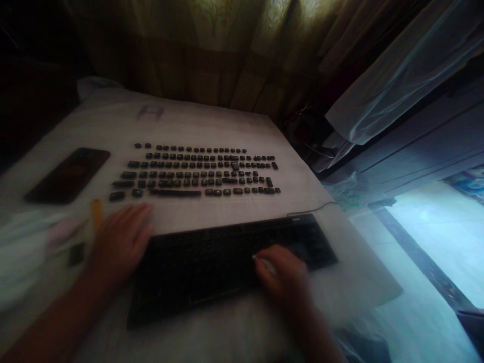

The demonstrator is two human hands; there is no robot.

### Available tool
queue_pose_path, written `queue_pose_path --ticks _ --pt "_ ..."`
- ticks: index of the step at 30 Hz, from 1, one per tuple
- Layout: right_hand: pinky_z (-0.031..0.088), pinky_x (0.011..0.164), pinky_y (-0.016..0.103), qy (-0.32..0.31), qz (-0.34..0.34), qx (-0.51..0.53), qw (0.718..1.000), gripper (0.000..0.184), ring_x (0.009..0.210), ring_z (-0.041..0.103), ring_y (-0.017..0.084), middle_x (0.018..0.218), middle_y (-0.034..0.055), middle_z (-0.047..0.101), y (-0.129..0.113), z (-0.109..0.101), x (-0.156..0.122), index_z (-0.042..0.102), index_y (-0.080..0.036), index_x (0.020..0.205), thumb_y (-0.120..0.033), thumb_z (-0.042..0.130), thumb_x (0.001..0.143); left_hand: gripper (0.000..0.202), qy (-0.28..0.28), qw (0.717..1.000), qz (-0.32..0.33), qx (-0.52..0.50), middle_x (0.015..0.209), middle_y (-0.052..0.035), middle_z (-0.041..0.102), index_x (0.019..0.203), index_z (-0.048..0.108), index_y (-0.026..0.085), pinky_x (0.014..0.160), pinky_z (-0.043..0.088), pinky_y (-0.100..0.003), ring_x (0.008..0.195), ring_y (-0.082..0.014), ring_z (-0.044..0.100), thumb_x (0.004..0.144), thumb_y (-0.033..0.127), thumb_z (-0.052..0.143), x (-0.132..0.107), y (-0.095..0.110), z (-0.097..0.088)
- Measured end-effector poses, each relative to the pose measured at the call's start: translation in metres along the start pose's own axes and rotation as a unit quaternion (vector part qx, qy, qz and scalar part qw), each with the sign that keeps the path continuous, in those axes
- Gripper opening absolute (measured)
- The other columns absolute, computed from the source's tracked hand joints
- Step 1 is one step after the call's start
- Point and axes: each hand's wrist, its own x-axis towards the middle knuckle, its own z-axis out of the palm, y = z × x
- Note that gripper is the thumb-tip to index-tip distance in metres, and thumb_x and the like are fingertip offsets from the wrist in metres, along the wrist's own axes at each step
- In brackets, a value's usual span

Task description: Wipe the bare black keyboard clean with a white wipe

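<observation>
A black keyboard base (204, 262) lies on the table in front of me, tilted slightly in view, its keycaps off over much of it as far as the dim light shows. My left hand (123, 234) rests at its upper left corner, fingers stretched out flat on the cloth. Over the right half of the keyboard is my right hand (282, 272), fingers curled together round something small and whitish that blur keeps me from naming. Beyond the keyboard, loose black keycaps (194, 175) are laid out in rows.
At the left lies a dark phone (68, 175). An orange strip-like object (97, 213) and a small dark rectangular piece (76, 254) are beside my left hand. White crumpled material (22, 257) sits at the left edge. The keyboard cable (313, 209) runs off the table's right edge.
</observation>
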Motion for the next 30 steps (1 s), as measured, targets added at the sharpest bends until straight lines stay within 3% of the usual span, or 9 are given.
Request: queue_pose_path --ticks 11,20,30 --pt "0.046 0.057 0.027 -0.055 0.01 -0.053 0.997 0.022 0.058 0.061 0.015 0.064 0.0017 0.064 -0.0013 -0.0008 0.0037 0.066 -0.021 0.071 -0.017 0.05 0.087 0.064 -0.017 1.0 -0.02 -0.016 0.134 -0.0197 0.066 0.13 0.062 0.009 0.111 0.043 -0.058 0.128 -0.0368 0.059 0.097 0.046 0.023 0.0002 0.0029 -0.0034" --pt "0.05 0.059 0.026 -0.039 -0.002 -0.031 0.999 0.018 0.062 0.066 0.016 0.067 0.0019 0.067 0.0013 -0.0002 -0.0002 0.067 -0.02 0.078 -0.015 0.054 0.09 0.061 -0.015 0.999 -0.024 -0.018 0.136 -0.0156 0.066 0.132 0.06 0.014 0.113 0.043 -0.055 0.13 -0.0335 0.058 0.096 0.047 0.023 -0.0009 0.0028 -0.0025" --pt "0.05 0.057 0.026 -0.043 -0.006 -0.026 0.999 0.017 0.06 0.065 0.015 0.066 0.0011 0.066 0.0022 -0.0006 0.0007 0.067 -0.021 0.076 -0.014 0.055 0.088 0.065 -0.024 0.999 -0.02 -0.013 0.135 -0.019 0.067 0.131 0.061 0.009 0.11 0.044 -0.057 0.129 -0.0358 0.059 0.097 0.046 0.02 0.0017 0.0045 -0.0045"
